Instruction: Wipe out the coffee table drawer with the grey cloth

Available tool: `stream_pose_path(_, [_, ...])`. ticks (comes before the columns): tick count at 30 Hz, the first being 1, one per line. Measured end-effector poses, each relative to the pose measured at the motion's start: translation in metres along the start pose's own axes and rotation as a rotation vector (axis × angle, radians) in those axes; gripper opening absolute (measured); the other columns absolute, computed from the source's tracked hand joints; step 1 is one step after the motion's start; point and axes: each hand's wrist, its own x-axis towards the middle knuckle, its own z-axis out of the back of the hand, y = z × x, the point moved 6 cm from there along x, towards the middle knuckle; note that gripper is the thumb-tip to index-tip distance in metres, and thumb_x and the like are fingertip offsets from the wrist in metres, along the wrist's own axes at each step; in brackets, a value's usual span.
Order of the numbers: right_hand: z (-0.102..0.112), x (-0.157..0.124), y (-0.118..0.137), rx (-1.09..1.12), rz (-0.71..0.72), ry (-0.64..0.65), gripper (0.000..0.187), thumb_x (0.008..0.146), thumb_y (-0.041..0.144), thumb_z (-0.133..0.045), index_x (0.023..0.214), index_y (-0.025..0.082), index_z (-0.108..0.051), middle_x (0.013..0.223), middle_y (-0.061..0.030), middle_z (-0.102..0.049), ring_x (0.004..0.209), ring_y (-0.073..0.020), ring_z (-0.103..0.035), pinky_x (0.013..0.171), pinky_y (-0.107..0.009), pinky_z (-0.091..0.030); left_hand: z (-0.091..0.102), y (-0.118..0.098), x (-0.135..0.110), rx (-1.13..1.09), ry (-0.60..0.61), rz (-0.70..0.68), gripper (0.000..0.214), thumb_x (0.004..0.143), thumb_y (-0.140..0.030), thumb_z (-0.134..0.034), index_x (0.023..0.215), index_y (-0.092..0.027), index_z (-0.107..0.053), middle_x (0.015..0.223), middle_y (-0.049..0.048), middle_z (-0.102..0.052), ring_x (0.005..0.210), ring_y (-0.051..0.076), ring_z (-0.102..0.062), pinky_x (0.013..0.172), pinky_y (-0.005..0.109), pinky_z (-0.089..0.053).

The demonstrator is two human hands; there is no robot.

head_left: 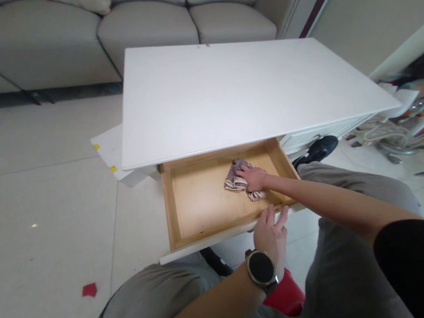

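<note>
A wooden drawer [197,198] with a white front stands pulled out from under a white coffee table [242,91]. Inside it, toward the right, lies a crumpled brown-and-cream patterned cloth [234,179]. My right hand [253,177] presses the cloth against the drawer's bottom, its fingers over the fabric. At the drawer's front edge, my left hand [270,235], with a watch on its wrist, has its fingers hooked over the rim. Its thumb lies along the outer face, only partly visible.
A grey sofa [146,26] stands behind the table. A white box-like piece with yellow marks [111,147] juts out at the table's left. Cables and clutter [397,133] lie at right. A red scrap [89,290] is on the tiled floor.
</note>
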Motion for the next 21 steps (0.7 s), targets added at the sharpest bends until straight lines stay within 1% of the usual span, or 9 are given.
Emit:
stream_pose_path(3, [0.0, 0.0, 0.0, -0.003, -0.002, -0.002, 0.082, 0.072, 0.037, -0.073, 0.148, 0.026, -0.045, 0.144, -0.0168, -0.047, 0.114, -0.0347, -0.063, 0.093, -0.047, -0.053, -0.001, 0.0, 0.0, -0.001, -0.001, 0.001, 0.04, 0.101, -0.015, -0.042, 0.128, -0.028, -0.068, 0.162, 0.0024, -0.046, 0.15, 0.024, -0.038, 0.116, 0.05, -0.043])
stream_pose_path(6, [-0.002, -0.003, 0.005, -0.013, 0.018, -0.005, 0.081, 0.073, 0.034, -0.074, 0.148, 0.028, -0.045, 0.144, -0.0162, -0.047, 0.116, -0.0343, -0.06, 0.094, -0.047, -0.052, -0.002, 0.001, 0.001, -0.001, -0.007, 0.009, 0.039, 0.099, -0.017, -0.049, 0.131, -0.03, -0.066, 0.163, 0.0029, -0.044, 0.149, 0.023, -0.04, 0.117, 0.046, -0.041])
stream_pose_path(9, [-0.003, -0.008, 0.015, -0.06, 0.084, -0.044, 0.07, 0.076, 0.03, -0.072, 0.142, 0.031, -0.052, 0.14, -0.0147, -0.047, 0.12, -0.0342, -0.056, 0.091, -0.045, -0.052, -0.002, 0.0, 0.002, 0.013, -0.003, 0.01, 0.037, 0.099, -0.017, -0.049, 0.128, -0.027, -0.068, 0.162, 0.0044, -0.044, 0.146, 0.024, -0.042, 0.116, 0.045, -0.042])
stream_pose_path(12, [-0.001, -0.012, 0.017, -0.12, 0.136, -0.091, 0.061, 0.08, 0.025, -0.069, 0.138, 0.032, -0.057, 0.142, -0.0151, -0.046, 0.126, -0.035, -0.049, 0.089, -0.042, -0.052, -0.002, -0.002, 0.002, 0.041, 0.012, -0.01, 0.037, 0.099, -0.013, -0.044, 0.12, -0.025, -0.072, 0.162, 0.0041, -0.044, 0.146, 0.024, -0.042, 0.114, 0.047, -0.043])
stream_pose_path(14, [0.004, -0.013, 0.006, -0.158, 0.138, -0.11, 0.056, 0.083, 0.021, -0.066, 0.137, 0.033, -0.059, 0.144, -0.0151, -0.046, 0.13, -0.0349, -0.045, 0.089, -0.041, -0.05, -0.002, -0.003, 0.001, 0.061, 0.018, -0.025, 0.038, 0.098, -0.011, -0.044, 0.118, -0.026, -0.073, 0.163, 0.0032, -0.043, 0.146, 0.025, -0.042, 0.113, 0.051, -0.043])
stream_pose_path(16, [0.012, -0.012, -0.017, -0.208, 0.097, -0.138, 0.047, 0.09, 0.018, -0.059, 0.135, 0.03, -0.061, 0.142, -0.0159, -0.049, 0.13, -0.0342, -0.043, 0.092, -0.042, -0.047, -0.003, -0.003, 0.001, 0.073, 0.024, -0.041, 0.038, 0.097, -0.01, -0.046, 0.118, -0.026, -0.074, 0.164, 0.0021, -0.041, 0.145, 0.027, -0.042, 0.112, 0.054, -0.043])
stream_pose_path(18, [0.023, -0.011, -0.043, -0.275, 0.032, -0.174, 0.039, 0.096, 0.017, -0.048, 0.13, 0.024, -0.065, 0.135, -0.0183, -0.055, 0.126, -0.0339, -0.045, 0.098, -0.046, -0.043, -0.003, -0.002, 0.001, 0.073, 0.029, -0.057, 0.038, 0.097, -0.01, -0.045, 0.117, -0.025, -0.074, 0.166, 0.0017, -0.037, 0.145, 0.028, -0.041, 0.113, 0.054, -0.043])
stream_pose_path(19, [0.027, -0.011, -0.054, -0.308, 0.005, -0.184, 0.038, 0.098, 0.016, -0.043, 0.128, 0.022, -0.066, 0.132, -0.0193, -0.057, 0.124, -0.034, -0.047, 0.1, -0.048, -0.041, -0.004, -0.002, 0.001, 0.072, 0.032, -0.066, 0.038, 0.097, -0.011, -0.045, 0.117, -0.024, -0.075, 0.167, 0.002, -0.036, 0.146, 0.029, -0.041, 0.113, 0.053, -0.042])
stream_pose_path(21, [0.03, -0.012, -0.069, -0.333, -0.036, -0.174, 0.039, 0.098, 0.015, -0.04, 0.127, 0.02, -0.067, 0.13, -0.0204, -0.058, 0.121, -0.0346, -0.049, 0.1, -0.05, -0.039, -0.003, -0.001, 0.0, 0.069, 0.034, -0.078, 0.038, 0.097, -0.012, -0.045, 0.117, -0.022, -0.075, 0.168, 0.0029, -0.034, 0.146, 0.03, -0.04, 0.115, 0.051, -0.042])
